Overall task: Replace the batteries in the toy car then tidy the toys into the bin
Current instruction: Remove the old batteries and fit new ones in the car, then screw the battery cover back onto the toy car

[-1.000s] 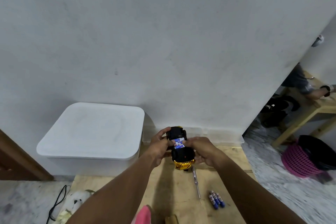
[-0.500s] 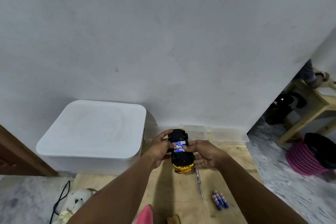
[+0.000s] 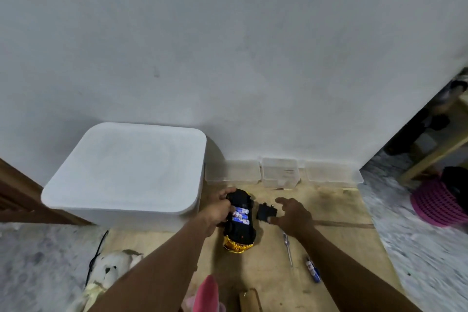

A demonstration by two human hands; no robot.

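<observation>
A gold toy car point(image 3: 239, 225) lies upside down on the wooden board, black underside up, with blue batteries point(image 3: 240, 216) showing in its open compartment. My left hand point(image 3: 219, 210) grips the car's left side. My right hand point(image 3: 291, 215) is spread beside a small black battery cover point(image 3: 266, 211), thumb and forefinger on either side of it; whether they touch it is unclear. A screwdriver point(image 3: 288, 248) and loose blue batteries point(image 3: 312, 270) lie on the board to the right. The white lidded bin point(image 3: 126, 175) stands to the left, shut.
Three small clear boxes point(image 3: 278, 172) line the wall behind the car. A white plush toy point(image 3: 111, 268) and a black cable lie at lower left, a pink toy point(image 3: 206, 294) at the bottom edge. A pink basket point(image 3: 438, 202) and a wooden table leg stand at right.
My right hand has left the car and moved right to the black cover, which now lies beside the car. The battery compartment is exposed. The camera has tilted.
</observation>
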